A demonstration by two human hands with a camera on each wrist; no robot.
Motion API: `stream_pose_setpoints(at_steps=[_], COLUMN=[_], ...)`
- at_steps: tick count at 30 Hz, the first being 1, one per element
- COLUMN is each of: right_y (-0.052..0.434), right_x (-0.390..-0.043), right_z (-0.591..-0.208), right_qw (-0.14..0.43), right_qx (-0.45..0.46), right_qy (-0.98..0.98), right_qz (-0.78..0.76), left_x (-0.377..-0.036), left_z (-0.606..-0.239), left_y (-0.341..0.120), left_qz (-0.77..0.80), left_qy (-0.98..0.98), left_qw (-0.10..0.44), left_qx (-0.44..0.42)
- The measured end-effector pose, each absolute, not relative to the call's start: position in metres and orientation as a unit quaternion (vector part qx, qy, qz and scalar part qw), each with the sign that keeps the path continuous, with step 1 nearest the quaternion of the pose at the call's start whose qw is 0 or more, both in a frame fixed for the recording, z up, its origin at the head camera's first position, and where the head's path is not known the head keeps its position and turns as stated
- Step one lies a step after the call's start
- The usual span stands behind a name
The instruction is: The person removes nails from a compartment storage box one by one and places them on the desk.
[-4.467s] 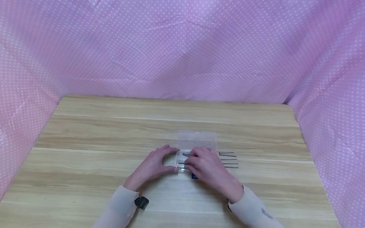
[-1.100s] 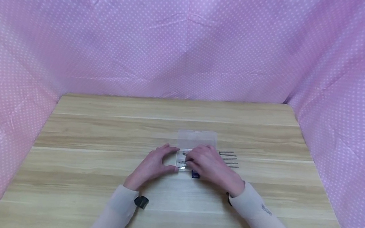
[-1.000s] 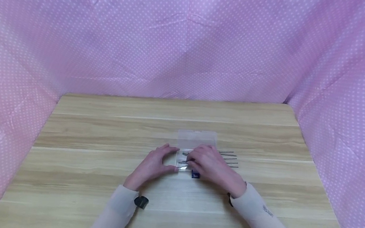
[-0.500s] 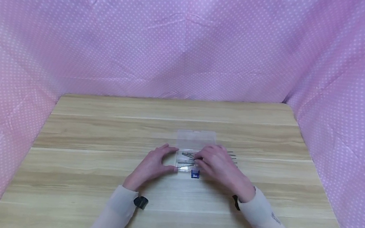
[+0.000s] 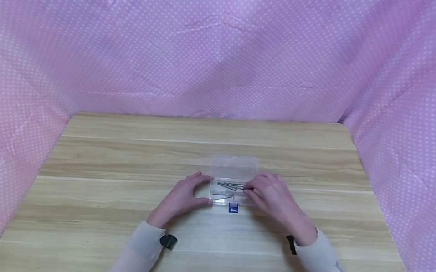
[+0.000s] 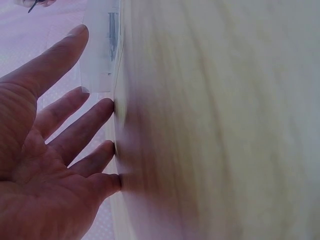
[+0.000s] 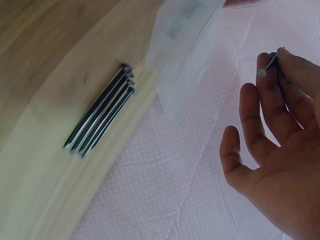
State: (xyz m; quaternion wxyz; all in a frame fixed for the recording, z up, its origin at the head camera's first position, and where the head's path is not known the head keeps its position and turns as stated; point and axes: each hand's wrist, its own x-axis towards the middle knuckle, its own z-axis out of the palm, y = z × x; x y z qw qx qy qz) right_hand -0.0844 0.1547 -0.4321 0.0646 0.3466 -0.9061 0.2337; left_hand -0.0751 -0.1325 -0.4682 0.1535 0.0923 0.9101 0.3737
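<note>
A clear plastic box (image 5: pixel 211 190) lies on the table with its lid (image 5: pixel 234 167) folded back. Inside it are several metal nails (image 5: pixel 223 195), and a blue latch (image 5: pixel 233 208) juts from its near side. My left hand (image 5: pixel 181 200) rests at the box's left end, thumb and forefinger spread to its two corners, the other fingers loosely extended. Between thumb and fingertips, my right hand (image 5: pixel 273 200) pinches a nail (image 7: pixel 262 73) at the box's right end; its flat round head shows in the right wrist view.
Several more nails (image 7: pixel 100 112) lie side by side on the wooden table (image 5: pixel 115 159), to the right of the box; in the head view my right hand hides them. Pink dotted cloth (image 5: pixel 220 53) hangs behind the table and along both sides.
My right hand has moved right from over the middle of the box to its right end, uncovering the nails inside and the blue latch. My left hand has stayed in place.
</note>
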Motion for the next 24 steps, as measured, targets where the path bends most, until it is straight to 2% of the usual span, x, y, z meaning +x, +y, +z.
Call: stream_pose_setpoints(at_steps=[24], right_y=[0.193], right_x=[-0.075], right_z=[-0.441], right_qw=[0.088], right_qx=[0.329], right_qy=[-0.915], right_qz=[0.218], left_x=[-0.075], left_z=[-0.468], left_y=[-0.131], left_qz=[0.37], left_qy=[0.912], left_qw=[0.154], left_qx=[0.089])
